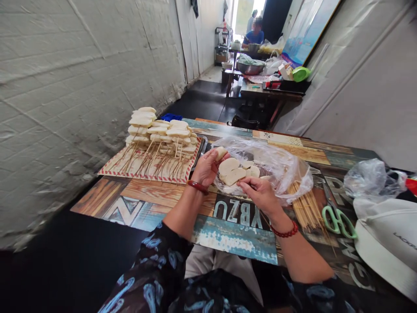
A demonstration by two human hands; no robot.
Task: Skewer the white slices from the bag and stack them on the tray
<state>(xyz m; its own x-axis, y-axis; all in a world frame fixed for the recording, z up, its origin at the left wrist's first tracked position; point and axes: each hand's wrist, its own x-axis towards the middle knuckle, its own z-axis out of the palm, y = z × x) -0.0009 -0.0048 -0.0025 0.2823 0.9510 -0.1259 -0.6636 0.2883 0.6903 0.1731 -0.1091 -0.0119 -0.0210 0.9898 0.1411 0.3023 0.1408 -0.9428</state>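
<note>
My left hand [208, 167] is closed around a pale, oval slice of food [220, 153], held over the near left side of an open clear plastic bag [276, 156]. More such slices [230, 171] lie loose in the bag, between my hands. My right hand [259, 193] is pinched at the near edge of these slices. A thin wooden skewer seems to run back under its palm toward the wrist; its tip is hidden. To the left, skewered slices [159, 130] are piled in layers, their sticks pointing toward me over a red-edged sheet [130, 167].
Right of the bag lie a bundle of bamboo skewers [304, 208], green-handled scissors [339, 219] and a white cap [387, 234]. A crumpled plastic bag [371, 176] is behind the cap. Farther back, a second table holds a metal bowl [250, 67]; a person sits beyond it.
</note>
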